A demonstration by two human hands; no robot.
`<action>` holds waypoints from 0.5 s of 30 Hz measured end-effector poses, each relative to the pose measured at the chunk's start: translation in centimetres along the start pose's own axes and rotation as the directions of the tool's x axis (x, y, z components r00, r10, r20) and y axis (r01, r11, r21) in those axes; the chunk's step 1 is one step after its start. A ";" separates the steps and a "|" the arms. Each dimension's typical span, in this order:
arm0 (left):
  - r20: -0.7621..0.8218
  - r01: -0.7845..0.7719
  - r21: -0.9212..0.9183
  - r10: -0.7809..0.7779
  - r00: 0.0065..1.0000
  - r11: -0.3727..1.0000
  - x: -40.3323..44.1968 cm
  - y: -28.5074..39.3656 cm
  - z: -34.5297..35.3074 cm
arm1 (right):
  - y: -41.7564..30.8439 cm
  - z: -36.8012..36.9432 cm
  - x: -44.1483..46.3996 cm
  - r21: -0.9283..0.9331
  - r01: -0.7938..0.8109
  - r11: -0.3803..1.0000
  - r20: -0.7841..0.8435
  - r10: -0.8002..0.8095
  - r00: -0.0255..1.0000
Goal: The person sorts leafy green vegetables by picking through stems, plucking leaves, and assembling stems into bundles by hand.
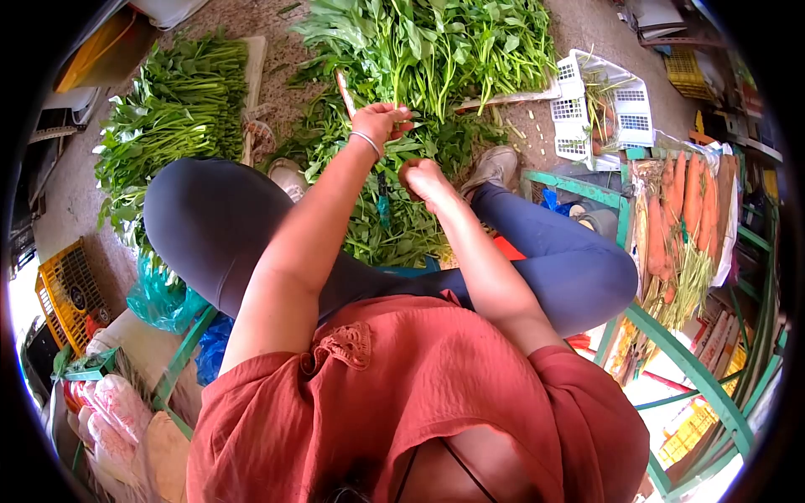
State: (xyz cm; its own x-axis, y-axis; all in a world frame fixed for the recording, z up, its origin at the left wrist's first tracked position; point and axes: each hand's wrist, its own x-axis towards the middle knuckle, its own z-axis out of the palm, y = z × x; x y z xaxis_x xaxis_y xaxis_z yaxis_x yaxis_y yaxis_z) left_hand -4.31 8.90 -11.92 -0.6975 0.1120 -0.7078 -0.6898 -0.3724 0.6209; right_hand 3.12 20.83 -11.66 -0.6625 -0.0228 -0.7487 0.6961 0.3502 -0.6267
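Observation:
My left hand (381, 126), with a bracelet at the wrist, reaches to the front of a big heap of leafy greens (436, 50). Its fingers are pinched together on a pale green stem (397, 90). Closer to me, my right hand (426, 183) is curled closed above loose leaves (402, 235) between my feet; what it holds, if anything, is hidden. A narrow dark and teal object (383, 201) lies on those leaves, its kind unclear.
Another stack of greens (184, 101) lies at the left. At the right stand a white plastic basket (574, 109) with plant scraps and a row of carrots (688, 201) by a green metal frame (579, 186). A yellow crate (69, 289) is at far left.

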 end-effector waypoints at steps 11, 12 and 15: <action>-0.204 -0.220 -0.011 0.213 0.955 0.976 4.2 0.2 -1.6 | -5.1 -5.7 8.0 -0.531 0.112 0.840 -0.519 -0.426 0.741; -0.222 -0.219 0.058 0.227 0.948 0.974 5.4 -0.4 -1.6 | -5.1 -5.3 9.1 -0.504 0.114 0.856 -0.549 -0.419 0.723; -0.212 -0.244 0.303 0.315 0.925 0.921 8.9 -3.1 -1.6 | -5.7 -5.5 10.0 -0.439 0.084 0.895 -0.406 -0.281 0.870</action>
State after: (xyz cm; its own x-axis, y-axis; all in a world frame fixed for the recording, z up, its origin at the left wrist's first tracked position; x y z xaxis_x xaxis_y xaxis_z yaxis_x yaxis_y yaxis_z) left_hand -8.03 9.57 -20.70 -0.8212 -0.2092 -0.5309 -0.5242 -0.0909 0.8467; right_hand -8.98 23.77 -14.37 -0.8839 0.2616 -0.3876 0.4456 0.7225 -0.5287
